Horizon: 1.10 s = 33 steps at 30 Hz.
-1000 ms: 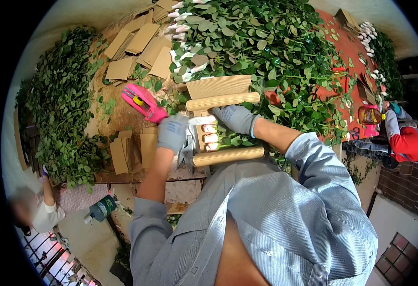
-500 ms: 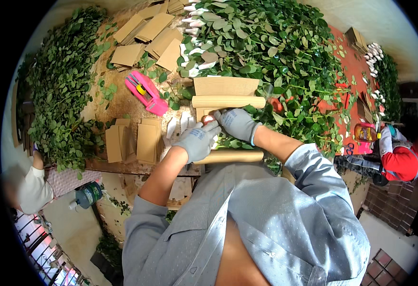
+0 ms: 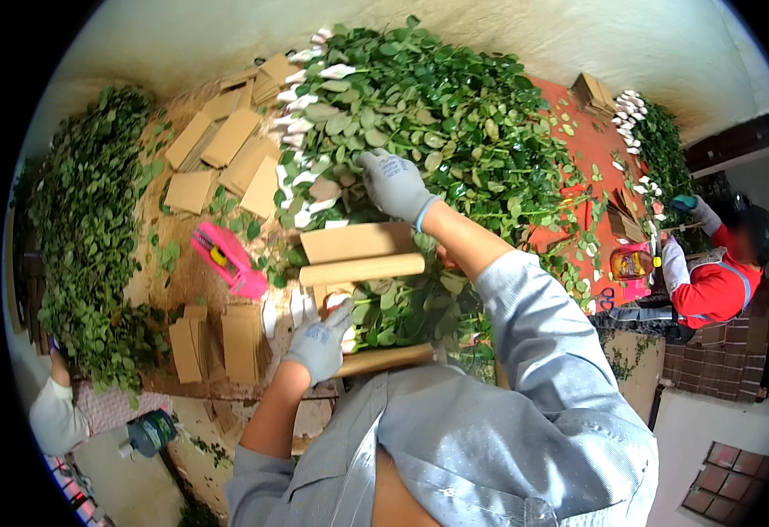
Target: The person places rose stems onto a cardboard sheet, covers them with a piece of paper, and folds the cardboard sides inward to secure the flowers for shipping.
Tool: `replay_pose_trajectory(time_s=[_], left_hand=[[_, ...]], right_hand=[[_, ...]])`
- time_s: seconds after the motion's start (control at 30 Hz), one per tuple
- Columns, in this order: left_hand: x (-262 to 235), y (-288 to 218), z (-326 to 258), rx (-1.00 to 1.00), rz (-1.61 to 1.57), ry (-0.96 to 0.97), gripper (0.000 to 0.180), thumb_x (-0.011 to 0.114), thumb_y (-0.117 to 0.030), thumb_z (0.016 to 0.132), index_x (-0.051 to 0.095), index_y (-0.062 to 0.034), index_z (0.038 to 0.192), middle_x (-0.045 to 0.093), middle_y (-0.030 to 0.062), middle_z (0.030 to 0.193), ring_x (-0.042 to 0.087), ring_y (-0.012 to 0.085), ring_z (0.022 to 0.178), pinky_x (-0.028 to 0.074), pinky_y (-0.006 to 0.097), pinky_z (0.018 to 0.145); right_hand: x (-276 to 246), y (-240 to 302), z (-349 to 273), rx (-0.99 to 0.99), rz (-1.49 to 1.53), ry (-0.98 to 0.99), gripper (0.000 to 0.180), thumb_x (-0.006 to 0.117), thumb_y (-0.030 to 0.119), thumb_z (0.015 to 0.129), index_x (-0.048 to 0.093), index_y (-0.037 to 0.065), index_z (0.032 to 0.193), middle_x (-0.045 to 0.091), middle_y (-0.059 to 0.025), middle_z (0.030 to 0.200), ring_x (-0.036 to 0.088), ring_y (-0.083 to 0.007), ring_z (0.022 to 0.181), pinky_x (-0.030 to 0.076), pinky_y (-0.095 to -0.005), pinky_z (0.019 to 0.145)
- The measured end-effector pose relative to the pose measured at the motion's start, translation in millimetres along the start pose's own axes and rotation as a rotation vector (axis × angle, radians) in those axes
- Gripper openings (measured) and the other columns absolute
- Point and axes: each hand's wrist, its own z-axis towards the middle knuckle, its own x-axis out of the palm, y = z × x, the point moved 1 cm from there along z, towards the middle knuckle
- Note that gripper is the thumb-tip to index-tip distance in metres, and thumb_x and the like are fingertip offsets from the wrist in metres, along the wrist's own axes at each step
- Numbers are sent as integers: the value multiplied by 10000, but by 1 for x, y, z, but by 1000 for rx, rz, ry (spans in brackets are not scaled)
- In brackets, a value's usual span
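Observation:
My left hand (image 3: 321,341), in a grey glove, rests on the flower heads of a bunch lying in a brown cardboard wrap (image 3: 362,255) just in front of me; whether it grips them I cannot tell. My right hand (image 3: 393,183), also gloved, reaches out over the big pile of leafy rose stems (image 3: 441,132) and presses down among the leaves, fingers spread. A rolled cardboard edge (image 3: 386,358) lies close to my body.
A pink stapler-like tool (image 3: 226,259) lies left of the wrap. Flat cardboard sheets (image 3: 226,149) and folded stacks (image 3: 222,342) cover the table's left side. Green foliage (image 3: 86,237) is heaped at far left. A person in red (image 3: 714,281) works at the right.
My right hand has left the wrapped bunch and stretched forward into the stem pile. My left hand has shifted down and right onto the flower heads.

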Motion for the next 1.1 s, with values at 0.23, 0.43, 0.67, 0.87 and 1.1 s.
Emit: replay_pose_trajectory(time_s=[0.23, 0.43, 0.67, 0.87, 1.1], left_hand=[[-14, -8, 3, -80, -53, 81, 603, 555, -124, 870, 543, -93, 1472, 389, 62, 1648, 622, 311, 1247, 478, 445, 1070], [-19, -11, 6, -107, -55, 115, 562, 594, -132, 874, 555, -73, 1432, 402, 115, 1624, 638, 368, 1194, 513, 469, 996], [-20, -9, 1, -169, -168, 76, 622, 582, -125, 877, 478, -95, 1490, 488, 121, 1559, 660, 388, 1129, 519, 472, 962], [-9, -4, 4, -185, -177, 84, 707, 606, -143, 887, 396, -125, 1563, 573, 162, 1458, 667, 418, 1094, 515, 490, 941], [6, 5, -1, -100, -149, 51, 626, 623, -150, 881, 506, -107, 1494, 380, 80, 1645, 689, 383, 1103, 530, 489, 955]], right_hand=[[15, -90, 34, 266, -96, -16, 287, 611, 90, 903, 583, 26, 1182, 622, -218, 1172, 627, -397, 1108, 527, -475, 927], [26, -130, 62, 398, -421, 170, 369, 619, 154, 926, 586, 58, 1281, 629, -169, 1279, 623, -321, 1192, 487, -497, 949], [2, -114, 78, 317, -596, 422, 671, 781, 257, 834, 515, 33, 1407, 666, -155, 1275, 649, -295, 1201, 480, -531, 945], [-81, -111, 92, 20, -945, -43, 404, 688, 204, 849, 555, 66, 1205, 613, -125, 1083, 634, -287, 967, 487, -460, 841], [-170, -97, 68, -343, -291, -500, 215, 669, 74, 902, 597, 90, 1103, 636, -159, 983, 639, -343, 902, 521, -425, 774]])
